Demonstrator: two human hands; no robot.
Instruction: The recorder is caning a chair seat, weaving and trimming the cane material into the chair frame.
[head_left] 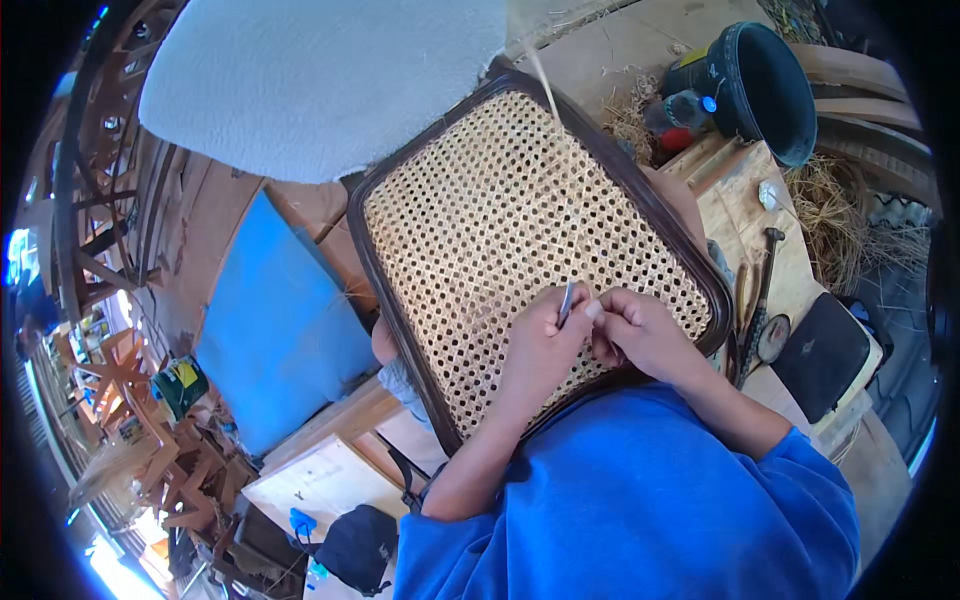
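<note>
A cane-webbed panel (480, 220) in a dark wooden frame lies tilted in front of me, its near edge against my body. My left hand (540, 345) is closed over the near part of the webbing, with a slim grey metal tool (567, 303) sticking up between its fingers. Right beside it, my right hand (650, 335) is pinched, its fingertips meeting those of the left. What the right fingers hold is too small to make out. A pale cane strand (543, 80) stands up loose near the panel's far edge.
At the far right are a dark bucket (770, 95), a bottle with a blue cap (685, 110) and straw-like scraps (830, 215). A hammer (765, 275) and black pouch (822, 355) lie right. White cloth (320, 80), a blue sheet (275, 330) and wooden pieces (190, 465) are left.
</note>
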